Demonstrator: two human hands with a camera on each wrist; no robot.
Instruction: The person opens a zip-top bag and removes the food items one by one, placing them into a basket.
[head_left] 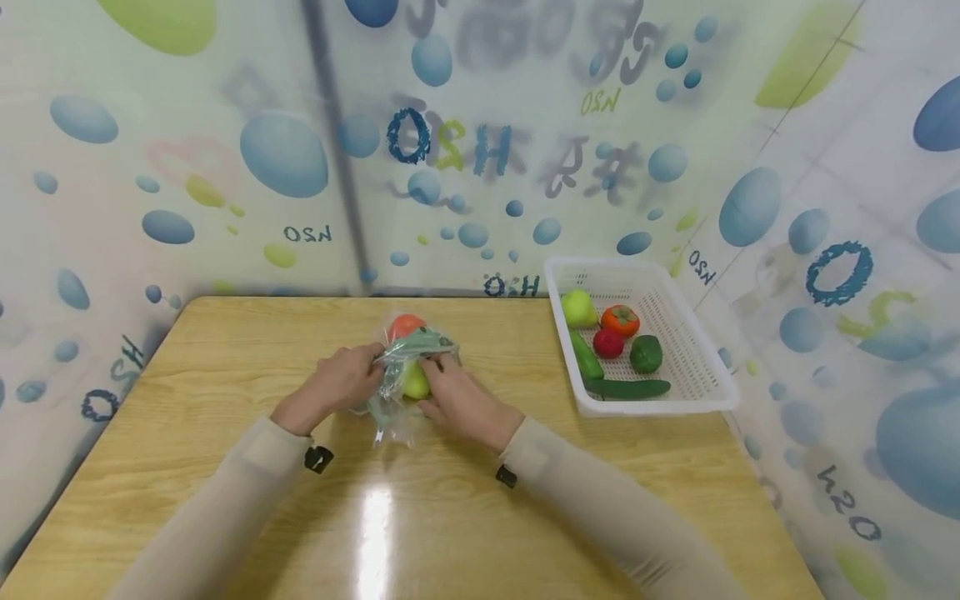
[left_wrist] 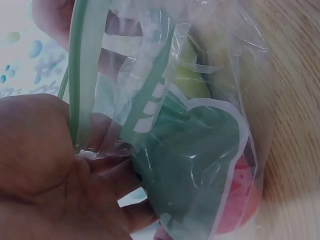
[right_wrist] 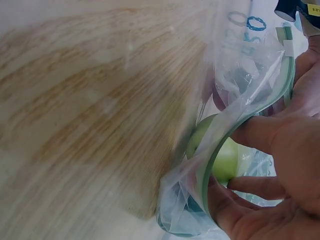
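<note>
A clear zip bag [head_left: 390,392] with green print and a green zip strip lies on the table between both hands. Inside it, a red-orange round fruit [head_left: 406,326] sits at the far end, partly behind the print. At the bag's mouth is a green pear [head_left: 415,381], also visible in the right wrist view [right_wrist: 225,157]. My left hand [head_left: 347,377] grips the bag's left side, the zip strip [left_wrist: 82,75] running past its palm. My right hand [head_left: 468,402] reaches through the mouth and holds the pear, fingertips partly hidden behind the rim.
To the right stands a white plastic basket [head_left: 693,371] holding a green pear [head_left: 579,308], a persimmon [head_left: 620,321], a red fruit [head_left: 608,343], a green pepper [head_left: 646,354] and a cucumber [head_left: 627,389]. Patterned walls border the wooden table [head_left: 247,350] at the back and sides.
</note>
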